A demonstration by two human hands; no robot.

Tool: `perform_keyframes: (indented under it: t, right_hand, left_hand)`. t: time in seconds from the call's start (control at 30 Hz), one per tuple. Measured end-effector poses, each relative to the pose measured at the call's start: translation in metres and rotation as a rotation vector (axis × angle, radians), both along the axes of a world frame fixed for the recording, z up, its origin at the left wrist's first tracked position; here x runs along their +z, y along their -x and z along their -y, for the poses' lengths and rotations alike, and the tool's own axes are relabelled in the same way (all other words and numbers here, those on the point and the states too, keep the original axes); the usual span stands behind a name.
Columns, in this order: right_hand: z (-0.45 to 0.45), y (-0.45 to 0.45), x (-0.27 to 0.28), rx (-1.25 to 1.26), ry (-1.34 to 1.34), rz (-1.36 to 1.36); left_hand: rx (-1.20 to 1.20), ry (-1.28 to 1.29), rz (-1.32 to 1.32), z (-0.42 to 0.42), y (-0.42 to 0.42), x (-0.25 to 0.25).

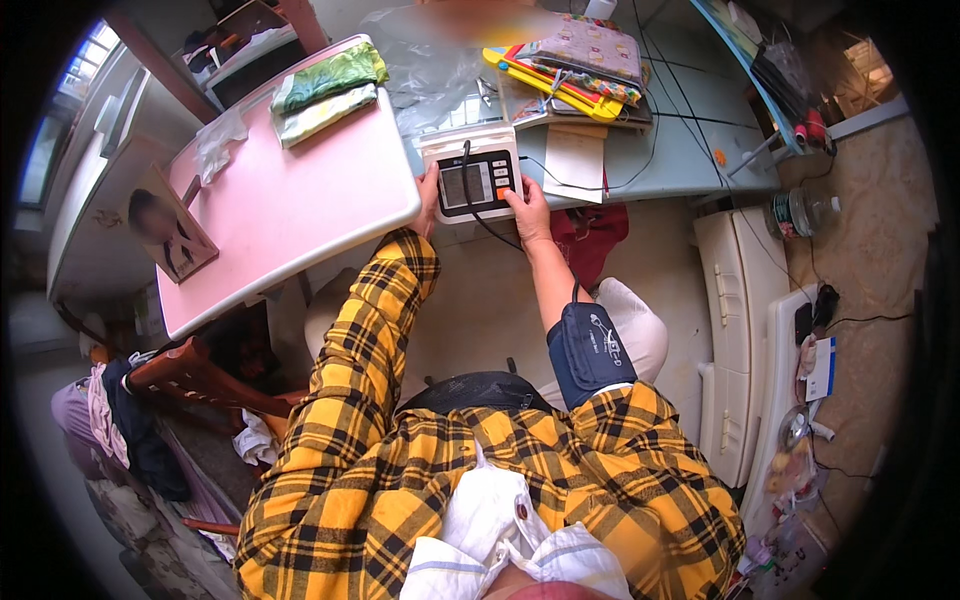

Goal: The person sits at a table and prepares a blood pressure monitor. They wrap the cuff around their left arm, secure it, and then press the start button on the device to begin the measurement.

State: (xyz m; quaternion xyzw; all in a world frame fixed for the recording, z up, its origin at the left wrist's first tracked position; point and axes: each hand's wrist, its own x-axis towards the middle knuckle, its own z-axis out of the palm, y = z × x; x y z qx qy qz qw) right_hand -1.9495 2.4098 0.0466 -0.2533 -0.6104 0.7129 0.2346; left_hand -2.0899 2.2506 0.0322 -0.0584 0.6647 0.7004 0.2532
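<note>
A white and black digital blood pressure monitor (491,154) sits at the front edge of the table, tilted toward me. My left hand (428,196) grips its left side. On the right side my right hand (531,212) holds it, thumb at the orange button (503,193). A black air hose (467,169) crosses the screen (453,189), which shows no readable figures. Around my right upper arm is wrapped a dark blue cuff (589,349) with printed drawings, its hose running down toward the forearm. A thin cable (577,184) leaves the monitor's right side.
To the left stands a pink tabletop (330,187) with a folded green cloth pack (330,90), a crumpled plastic bag (220,146) and a portrait photo (176,225). Stacked books and a yellow-framed board (551,82) lie behind right. White drawers (727,300) and a wooden chair (202,382) flank me.
</note>
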Motion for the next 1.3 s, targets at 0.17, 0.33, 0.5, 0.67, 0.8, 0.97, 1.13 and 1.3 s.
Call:
perform_keyframes:
  t: [0.17, 0.33, 0.5, 0.67, 0.8, 0.97, 1.13, 1.3]
  right_hand:
    - [-0.009, 0.001, -0.007, 0.015, 0.034, 0.001]
    - [-0.012, 0.002, -0.01, -0.004, 0.057, 0.022]
    - [-0.009, 0.005, 0.0, -0.022, 0.059, 0.064]
    - [-0.007, 0.009, -0.005, -0.089, -0.27, 0.245]
    - [-0.016, 0.009, -0.018, -0.165, -0.744, 0.455]
    - [0.0, 0.028, 0.027, -0.267, -0.954, 0.373]
    - [0.034, 0.039, 0.065, 0.542, -0.229, 0.14]
    - [0.072, 0.006, 0.049, 1.476, -0.477, 0.922]
  left_hand:
    - [0.01, -0.186, 0.059, -0.001, 0.005, -0.015]
    - [0.011, -0.254, 0.073, 0.002, 0.003, -0.019]
    - [0.039, -0.265, 0.048, 0.008, -0.002, -0.024]
    - [0.108, -0.429, 0.11, 0.009, -0.034, -0.009]
    - [0.005, -0.308, -0.077, 0.009, -0.056, 0.028]
    - [0.091, -0.007, -0.216, 0.019, -0.077, 0.023]
    - [0.037, -0.102, 0.159, 0.047, -0.09, -0.034]
    - [0.044, -0.142, 0.519, 0.075, -0.095, -0.092]
